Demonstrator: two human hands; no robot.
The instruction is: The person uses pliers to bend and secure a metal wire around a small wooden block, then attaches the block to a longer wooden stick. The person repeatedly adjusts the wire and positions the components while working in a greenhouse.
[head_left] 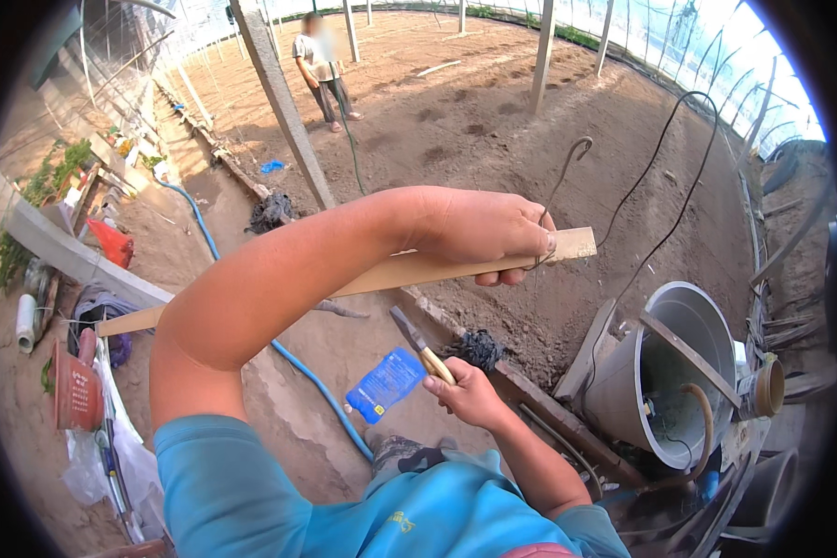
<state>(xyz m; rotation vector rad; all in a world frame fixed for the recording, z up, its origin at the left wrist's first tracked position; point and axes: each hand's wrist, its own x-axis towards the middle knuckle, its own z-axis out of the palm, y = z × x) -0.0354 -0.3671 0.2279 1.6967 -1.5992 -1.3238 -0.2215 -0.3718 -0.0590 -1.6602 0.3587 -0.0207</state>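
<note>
Ground: bare tilled soil point(493, 102) ran between grey posts point(284, 102).
Bystander: another person point(324, 70) stood far off.
Hose: a blue hose point(312, 381) crossed the dirt.
Packet: a blue pouch point(384, 383) lay beside it.
Bucket: a grey bucket point(623, 372) stood tilted at right.

One view only, head-worn, fisheye, looking down and forward over the person's own chest. Wooden slat point(391, 272) sits close, mid-frame, crossing left to right. Below the slat: blue shirt, very near the lens. Beyond the slat: bare soil, a concrete post point(284, 102), a far-off standing person point(324, 65). Rim dark and bent; details there probably unreliable.
</note>
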